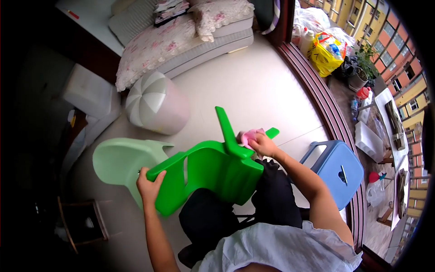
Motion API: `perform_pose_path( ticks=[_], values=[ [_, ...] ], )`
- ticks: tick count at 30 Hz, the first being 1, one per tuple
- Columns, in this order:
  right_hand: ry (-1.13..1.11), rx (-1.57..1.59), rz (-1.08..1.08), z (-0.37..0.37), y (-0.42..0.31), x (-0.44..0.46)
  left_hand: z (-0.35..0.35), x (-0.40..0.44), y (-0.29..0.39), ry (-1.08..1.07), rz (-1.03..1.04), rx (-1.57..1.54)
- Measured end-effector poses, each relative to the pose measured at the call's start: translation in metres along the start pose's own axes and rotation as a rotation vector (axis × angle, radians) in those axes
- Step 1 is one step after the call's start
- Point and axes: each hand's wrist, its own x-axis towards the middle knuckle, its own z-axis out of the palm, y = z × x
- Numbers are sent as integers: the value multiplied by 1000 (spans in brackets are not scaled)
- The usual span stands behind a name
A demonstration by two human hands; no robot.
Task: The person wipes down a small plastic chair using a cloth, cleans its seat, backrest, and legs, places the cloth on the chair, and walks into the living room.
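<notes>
A bright green plastic chair (213, 170) lies tipped on its side across my lap, its legs pointing away from me. My left hand (150, 183) grips the edge of its backrest, thumb on the near face. In my right hand (264, 145) is a bunched pink cloth (250, 137), pressed against the chair near the base of a leg. Part of that leg is hidden behind the hand and cloth. Just beyond my left hand stands a pale green chair (124, 161), partly covered by the bright green one.
A round white-and-grey pouf (156, 104) stands ahead on the left, before a sofa with a floral cover (154, 52). To my right is a blue stool (340, 174) beside the dark door track (312, 93). Past it sit a yellow bag (326, 54) and a potted plant (360, 75).
</notes>
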Motion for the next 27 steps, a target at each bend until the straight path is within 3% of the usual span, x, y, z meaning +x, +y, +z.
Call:
perform_pose_path(
  ticks=[2, 3, 5, 8, 10, 15, 18, 19, 20, 23, 24, 25, 27],
  values=[
    [-16, -85, -92, 3, 7, 3, -4, 0, 9, -81, -64, -59],
    [-107, -4, 18, -2, 5, 6, -7, 0, 13, -127, -70, -142],
    [-157, 43, 124, -8, -4, 10, -6, 4, 27, -75, 44, -177],
    [-193, 31, 215, -8, 15, 10, -3, -1, 54, 72, 185, 129],
    [-220, 69, 241, -14, 14, 11, -3, -6, 70, 99, 174, 146],
    [-166, 145, 210, -7, 6, 12, -8, -11, 106, 113, 239, -80],
    [-134, 168, 238, 1, 17, 12, -18, -26, 154, -219, 284, -765],
    [-150, 162, 261, 0, 21, 12, -28, -26, 171, -373, 451, -852],
    [-167, 157, 285, -1, 22, 12, -25, -37, 189, -423, 520, -1198],
    [-175, 228, 270, -4, 8, 13, -47, -47, 233, -796, 513, -1836],
    [-165, 248, 278, -5, -1, 13, -46, -53, 240, -807, 549, -1966],
    [-233, 225, 324, -6, 5, 15, -38, -55, 258, -647, 657, -2148],
    [-270, 177, 348, -6, 22, 12, -46, -63, 280, -544, 574, -2364]
  ],
)
